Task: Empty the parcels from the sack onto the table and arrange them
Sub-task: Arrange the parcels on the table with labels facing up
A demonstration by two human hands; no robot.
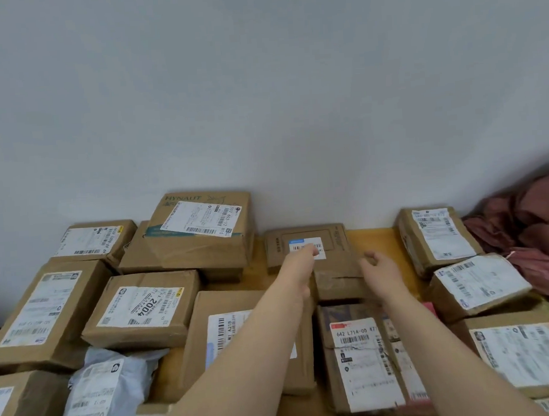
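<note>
Several brown cardboard parcels with white labels cover a wooden table (374,238). Both my arms reach far forward to the back middle. My left hand (302,259) rests on a flat brown box (336,239) with a small white and blue label, its fingers loosely curled over the label. My right hand (379,267) hovers with spread fingers just right of that box, above a small dark brown box (332,283) in front of it. Neither hand clearly holds anything. The reddish sack (538,240) lies crumpled at the far right against the wall.
A box marked HYNAUT (204,231) is stacked on others at the back left. A grey plastic mailer (95,395) lies at the front left. Labelled boxes (439,236) crowd the right side. A pale wall rises right behind the table.
</note>
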